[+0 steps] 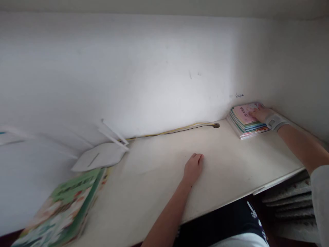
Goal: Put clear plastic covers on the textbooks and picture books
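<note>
Booklets [246, 125], thin and with colourful covers, lie in a low stack at the far right corner of the white desk [154, 185], close to the wall [128, 68]. The right hand [260, 115] is open and lies flat on the pink top cover, with the fingers stretched and not gripping. A grey-white wrist band [274, 121] sits on that wrist. The left hand [193, 168] rests on the desk surface, loosely curled closed and holding nothing. Far to the left lies a green illustrated book [61, 209], and just beyond it a flat white object with two thin rods [102, 154] (perhaps a router, but I cannot be sure). A yellow and black cable [174, 131] runs along the wall to a round hole [216, 125] in the desk.

The stack's edges are not quite even, so if the right palm pushes sideways and not straight down, the upper booklets could slide and fan out. A quick pull could also let the wrist band catch on a cover. An arm sweeping left could snag the cable or the rods, and the green book seems near the desk edge, so a small push might make it fall.
</note>
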The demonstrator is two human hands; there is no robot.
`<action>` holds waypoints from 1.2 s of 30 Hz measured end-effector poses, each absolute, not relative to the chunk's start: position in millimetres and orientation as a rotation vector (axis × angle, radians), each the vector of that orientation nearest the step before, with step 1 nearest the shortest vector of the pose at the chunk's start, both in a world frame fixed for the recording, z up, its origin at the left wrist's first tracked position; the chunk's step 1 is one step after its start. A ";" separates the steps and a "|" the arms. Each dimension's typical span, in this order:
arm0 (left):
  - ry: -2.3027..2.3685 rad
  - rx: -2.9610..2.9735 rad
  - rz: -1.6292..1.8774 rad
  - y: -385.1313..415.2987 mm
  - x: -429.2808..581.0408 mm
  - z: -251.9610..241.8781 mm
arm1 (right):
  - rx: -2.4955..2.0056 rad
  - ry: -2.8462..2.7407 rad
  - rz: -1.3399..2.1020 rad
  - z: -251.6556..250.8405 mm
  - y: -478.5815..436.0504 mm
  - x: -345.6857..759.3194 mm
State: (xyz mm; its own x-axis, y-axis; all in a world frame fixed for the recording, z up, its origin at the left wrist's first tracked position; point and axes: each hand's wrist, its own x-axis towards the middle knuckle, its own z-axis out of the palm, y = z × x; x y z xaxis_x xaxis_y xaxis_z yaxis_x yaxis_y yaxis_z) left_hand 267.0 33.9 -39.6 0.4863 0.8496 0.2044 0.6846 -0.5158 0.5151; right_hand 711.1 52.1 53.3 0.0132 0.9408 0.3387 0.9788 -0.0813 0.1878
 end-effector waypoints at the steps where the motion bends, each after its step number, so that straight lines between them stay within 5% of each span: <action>1: 1.265 2.359 0.652 33.1 267.2 -40.0 | -2.137 -2.093 -0.579 53.2 50.1 695.7; 13: 1.485 2.323 0.613 67.8 229.8 -20.3 | -1.808 -2.384 -0.067 -68.4 2.9 487.2; 25: 2.078 1.985 0.349 127.8 126.5 -39.2 | -1.694 -2.271 -0.195 -83.9 5.5 491.2; 36: 1.862 1.775 0.837 119.1 129.4 -18.4 | -1.703 -2.246 -0.186 -79.8 4.0 490.2</action>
State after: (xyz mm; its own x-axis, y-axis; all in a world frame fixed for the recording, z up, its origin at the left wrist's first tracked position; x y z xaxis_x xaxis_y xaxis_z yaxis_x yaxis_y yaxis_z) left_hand 129.4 119.1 -18.4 -0.0855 0.9917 0.0957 0.7300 -0.0030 0.6834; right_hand 490.2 4.0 -79.8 -0.2415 0.9145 0.3248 0.9554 0.2826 -0.0853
